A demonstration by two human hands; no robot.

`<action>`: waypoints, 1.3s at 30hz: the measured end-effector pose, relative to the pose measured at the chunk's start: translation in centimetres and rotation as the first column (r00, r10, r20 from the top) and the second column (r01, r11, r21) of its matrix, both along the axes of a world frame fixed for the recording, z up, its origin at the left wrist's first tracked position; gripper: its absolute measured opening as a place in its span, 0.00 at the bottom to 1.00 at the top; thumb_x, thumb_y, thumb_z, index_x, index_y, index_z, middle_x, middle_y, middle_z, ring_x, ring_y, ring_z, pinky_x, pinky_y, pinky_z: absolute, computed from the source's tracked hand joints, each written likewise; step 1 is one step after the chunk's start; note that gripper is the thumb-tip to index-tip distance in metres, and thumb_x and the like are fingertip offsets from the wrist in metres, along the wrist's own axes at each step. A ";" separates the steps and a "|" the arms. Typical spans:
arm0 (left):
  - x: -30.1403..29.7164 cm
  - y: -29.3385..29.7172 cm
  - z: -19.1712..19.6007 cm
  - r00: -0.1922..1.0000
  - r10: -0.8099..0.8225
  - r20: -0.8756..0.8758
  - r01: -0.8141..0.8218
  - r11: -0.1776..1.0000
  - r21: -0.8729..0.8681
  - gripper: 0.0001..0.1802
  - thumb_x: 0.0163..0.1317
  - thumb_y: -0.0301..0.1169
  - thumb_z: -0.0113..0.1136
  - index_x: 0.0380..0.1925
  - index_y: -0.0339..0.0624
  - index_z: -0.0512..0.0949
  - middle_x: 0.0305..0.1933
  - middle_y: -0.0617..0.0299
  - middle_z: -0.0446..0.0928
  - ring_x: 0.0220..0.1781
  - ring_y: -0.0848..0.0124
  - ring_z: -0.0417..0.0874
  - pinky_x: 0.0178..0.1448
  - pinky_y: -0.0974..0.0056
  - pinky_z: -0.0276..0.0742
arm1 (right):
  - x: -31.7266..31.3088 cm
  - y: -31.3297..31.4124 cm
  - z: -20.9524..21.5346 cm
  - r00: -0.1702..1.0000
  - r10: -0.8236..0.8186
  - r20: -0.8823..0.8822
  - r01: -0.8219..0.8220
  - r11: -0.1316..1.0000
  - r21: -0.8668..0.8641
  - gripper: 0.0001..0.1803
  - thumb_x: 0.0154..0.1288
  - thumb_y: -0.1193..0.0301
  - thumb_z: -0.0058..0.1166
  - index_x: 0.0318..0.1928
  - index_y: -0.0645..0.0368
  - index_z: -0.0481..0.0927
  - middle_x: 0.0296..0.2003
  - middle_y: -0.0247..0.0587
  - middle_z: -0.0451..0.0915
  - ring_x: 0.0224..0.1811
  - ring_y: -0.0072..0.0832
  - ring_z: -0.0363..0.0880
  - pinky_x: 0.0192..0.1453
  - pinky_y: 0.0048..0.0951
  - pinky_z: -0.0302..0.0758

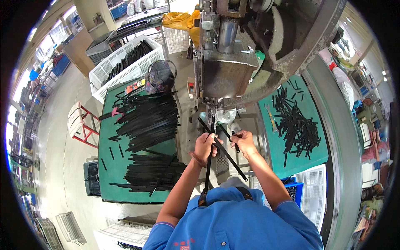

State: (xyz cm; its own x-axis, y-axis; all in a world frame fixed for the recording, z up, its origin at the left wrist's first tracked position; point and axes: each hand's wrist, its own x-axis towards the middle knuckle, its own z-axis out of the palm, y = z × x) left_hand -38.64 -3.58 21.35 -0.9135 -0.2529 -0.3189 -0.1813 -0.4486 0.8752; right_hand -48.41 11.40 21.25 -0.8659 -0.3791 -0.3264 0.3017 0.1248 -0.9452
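My left hand is closed around long, narrow black bars that cross each other. One crossing bar slants down to the right, and another long bar runs back toward my body. My right hand pinches a short black strip just to the right of them. Directly beyond both hands stands a large worn metal press, its lower tooling close to the far ends of the bars. My fingers partly hide where the pieces meet.
To the left, a green table carries stacks of long black bars and a dark patterned bag. On the right, another green table bears a heap of short black strips and a wrench. A white crate stands far left.
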 end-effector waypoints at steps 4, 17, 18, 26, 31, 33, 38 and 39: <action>0.0 -0.1 -0.2 1.000 -0.001 0.016 0.002 0.999 -0.049 0.12 0.68 0.36 0.43 0.37 0.37 0.69 0.31 0.53 0.79 0.14 0.77 0.68 0.15 0.73 0.63 | 1.4 0.8 0.6 0.991 -0.083 -0.107 0.069 0.990 -0.125 0.05 0.56 0.80 0.56 0.27 0.65 0.73 0.17 0.37 0.75 0.15 0.19 0.71 0.19 0.21 0.69; -0.4 -0.6 -0.4 0.999 -0.037 0.001 0.037 0.999 -0.001 0.10 0.68 0.33 0.42 0.34 0.38 0.67 0.29 0.53 0.78 0.12 0.77 0.65 0.13 0.72 0.61 | -0.2 -1.8 2.1 0.984 0.002 -0.178 0.000 1.000 0.013 0.06 0.54 0.81 0.56 0.25 0.64 0.71 0.18 0.36 0.74 0.15 0.19 0.70 0.16 0.22 0.68; -0.5 -0.6 -0.5 0.999 -0.040 0.004 0.040 0.999 -0.009 0.10 0.68 0.33 0.42 0.34 0.38 0.67 0.29 0.53 0.79 0.12 0.77 0.65 0.13 0.72 0.61 | -0.2 -1.6 2.1 0.987 -0.004 -0.162 0.000 1.000 -0.020 0.06 0.55 0.81 0.56 0.25 0.64 0.72 0.18 0.36 0.74 0.15 0.19 0.70 0.16 0.22 0.69; -0.6 -0.9 -0.8 0.999 -0.051 0.008 0.051 0.999 0.000 0.09 0.68 0.33 0.42 0.33 0.40 0.67 0.29 0.53 0.78 0.11 0.77 0.65 0.12 0.72 0.60 | 0.8 -1.4 3.0 0.968 -0.028 -0.248 -0.021 0.981 -0.194 0.07 0.57 0.80 0.55 0.26 0.63 0.70 0.18 0.35 0.73 0.15 0.18 0.70 0.18 0.22 0.69; -0.6 -1.0 -0.9 0.999 -0.051 0.009 0.051 0.999 -0.007 0.09 0.68 0.33 0.42 0.33 0.39 0.67 0.29 0.52 0.79 0.11 0.78 0.65 0.12 0.72 0.60 | 0.8 -2.3 2.8 0.967 -0.056 -0.249 0.026 0.992 -0.121 0.07 0.57 0.80 0.54 0.26 0.64 0.70 0.17 0.35 0.72 0.14 0.19 0.69 0.15 0.22 0.67; -0.6 -1.0 -1.0 0.999 -0.051 0.006 0.051 0.999 -0.015 0.09 0.68 0.33 0.43 0.32 0.40 0.67 0.29 0.52 0.79 0.12 0.78 0.65 0.12 0.72 0.60 | 0.4 -2.5 2.7 0.972 -0.028 -0.234 0.014 0.998 -0.062 0.06 0.56 0.80 0.54 0.26 0.65 0.71 0.17 0.35 0.72 0.14 0.19 0.69 0.15 0.22 0.67; -0.5 -1.1 -1.0 0.999 -0.052 -0.011 0.052 0.999 0.002 0.09 0.68 0.33 0.42 0.32 0.39 0.66 0.29 0.52 0.79 0.11 0.77 0.64 0.11 0.71 0.60 | -0.2 -2.3 2.2 0.990 0.004 -0.141 0.000 1.000 0.026 0.05 0.54 0.79 0.55 0.27 0.68 0.73 0.18 0.37 0.74 0.15 0.19 0.70 0.15 0.22 0.69; -0.5 -1.2 -0.9 0.999 -0.051 -0.009 0.051 0.999 0.009 0.10 0.68 0.33 0.43 0.31 0.40 0.66 0.29 0.52 0.79 0.12 0.77 0.65 0.12 0.72 0.60 | -0.1 -2.2 2.0 0.990 -0.006 -0.138 0.007 1.000 0.009 0.05 0.55 0.79 0.56 0.27 0.67 0.73 0.19 0.37 0.74 0.15 0.19 0.71 0.16 0.22 0.70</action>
State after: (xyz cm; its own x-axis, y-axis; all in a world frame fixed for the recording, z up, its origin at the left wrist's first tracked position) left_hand -39.10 -4.77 20.41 -0.9277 -0.2033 -0.3132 -0.1966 -0.4473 0.8725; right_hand -48.48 9.16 23.27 -0.9052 -0.3708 -0.2076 0.1696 0.1327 -0.9765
